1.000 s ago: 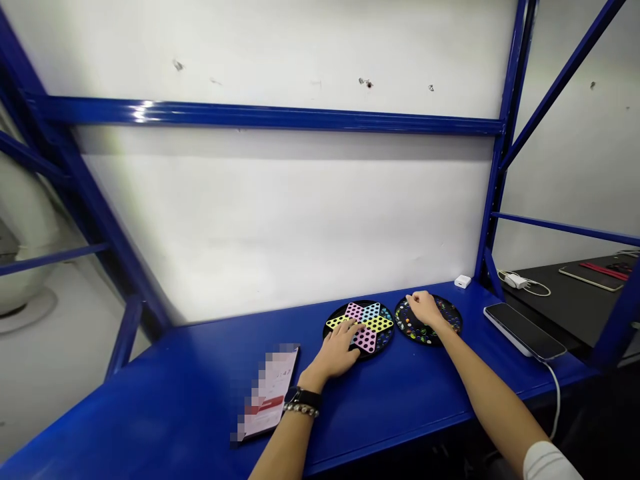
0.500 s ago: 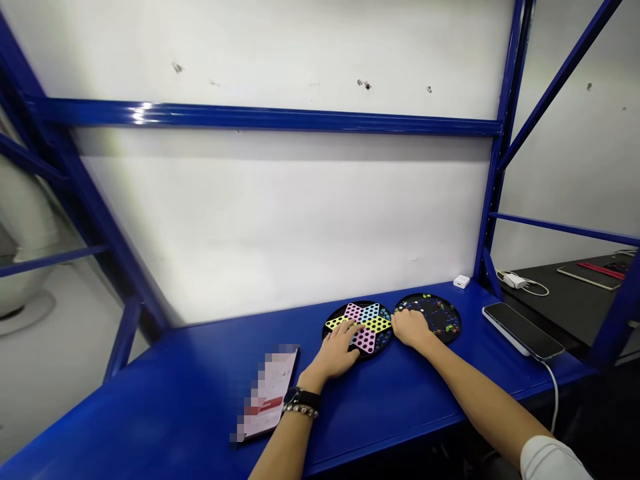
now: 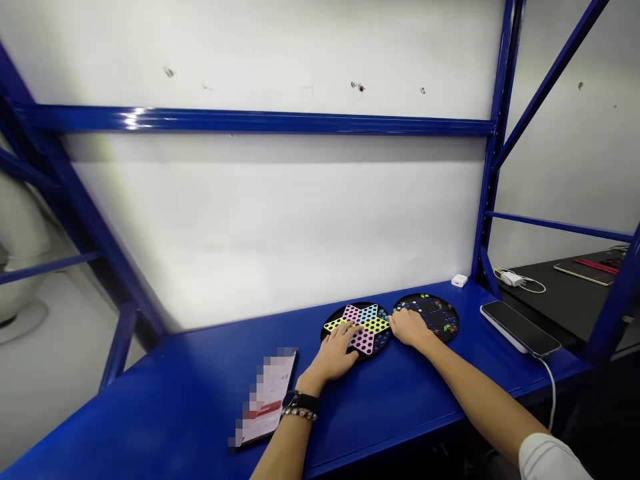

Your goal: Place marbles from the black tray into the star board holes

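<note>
A round black Chinese checkers board [image 3: 371, 326] with a pink, yellow and blue star lies on the blue table. My left hand [image 3: 336, 353] rests on its near left part, palm down with fingers spread. Beside it to the right is a round black tray [image 3: 434, 310] with small coloured pieces scattered in it. At the tray's left edge, close to the board's right tip, my right hand [image 3: 409, 329] has its fingers curled together. Whatever those fingers hold, if anything, is hidden.
Left of my left arm lies a tablet or phone [image 3: 270, 393], partly pixelated. On the right, a black phone [image 3: 523, 327] sits on a white block with a cable [image 3: 553, 393]. A small white case [image 3: 459, 281] stands at the back. Blue frame posts [image 3: 487, 173] rise around the table.
The whole view has shifted slightly. Both hands stay in practically the same places on the board and at the tray's edge.
</note>
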`<action>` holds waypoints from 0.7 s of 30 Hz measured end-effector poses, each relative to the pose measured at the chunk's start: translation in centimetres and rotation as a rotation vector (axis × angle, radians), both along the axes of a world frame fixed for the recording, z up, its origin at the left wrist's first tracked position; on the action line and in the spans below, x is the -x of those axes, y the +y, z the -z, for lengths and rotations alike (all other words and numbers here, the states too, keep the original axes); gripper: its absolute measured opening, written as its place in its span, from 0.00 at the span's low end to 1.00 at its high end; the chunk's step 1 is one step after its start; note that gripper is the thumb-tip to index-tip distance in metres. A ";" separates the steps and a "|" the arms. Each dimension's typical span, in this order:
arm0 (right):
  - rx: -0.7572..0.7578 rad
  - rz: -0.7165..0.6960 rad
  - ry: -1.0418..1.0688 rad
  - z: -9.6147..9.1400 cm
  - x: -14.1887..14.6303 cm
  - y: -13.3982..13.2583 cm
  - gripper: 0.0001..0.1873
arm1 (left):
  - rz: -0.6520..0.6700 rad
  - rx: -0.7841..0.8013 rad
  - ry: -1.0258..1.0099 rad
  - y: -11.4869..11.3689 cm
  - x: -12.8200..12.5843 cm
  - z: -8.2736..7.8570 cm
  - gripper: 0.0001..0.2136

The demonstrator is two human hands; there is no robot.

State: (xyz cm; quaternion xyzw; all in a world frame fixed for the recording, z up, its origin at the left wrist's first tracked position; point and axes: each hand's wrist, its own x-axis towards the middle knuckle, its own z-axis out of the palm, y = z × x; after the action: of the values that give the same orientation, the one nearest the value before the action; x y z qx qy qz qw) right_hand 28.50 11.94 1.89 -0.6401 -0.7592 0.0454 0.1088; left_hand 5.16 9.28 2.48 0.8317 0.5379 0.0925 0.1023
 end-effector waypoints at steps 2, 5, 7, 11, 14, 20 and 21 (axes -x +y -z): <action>0.012 0.004 0.046 0.0 -0.1 0.0 0.23 | 0.000 -0.002 0.000 0.1 0.1 0.1 0.31; 0.020 0.020 0.149 0.2 -0.3 0.1 0.21 | 0.004 -0.001 -0.008 0.1 0.1 0.3 0.31; 0.018 0.034 0.245 0.4 -0.4 0.2 0.18 | 0.005 -0.009 -0.017 0.1 0.2 0.4 0.31; 0.022 0.058 0.533 0.9 -0.6 0.8 0.17 | 0.005 -0.016 -0.017 0.3 0.4 0.6 0.32; 0.063 0.071 0.837 0.8 -1.2 1.7 0.25 | 0.006 -0.013 -0.014 0.5 0.4 0.8 0.32; 0.291 0.072 1.617 -0.2 -4.1 3.1 0.24 | 0.012 -0.015 -0.022 0.5 0.4 0.7 0.32; 0.368 0.067 1.761 -0.3 -4.5 3.3 0.23 | 0.012 -0.014 -0.024 0.4 0.4 0.6 0.32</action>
State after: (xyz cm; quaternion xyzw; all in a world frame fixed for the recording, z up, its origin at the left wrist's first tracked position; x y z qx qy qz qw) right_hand 33.02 15.20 2.20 -0.4026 -0.3627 0.6370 0.5482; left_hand 4.75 9.70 1.84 0.8345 0.5308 0.1055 0.1032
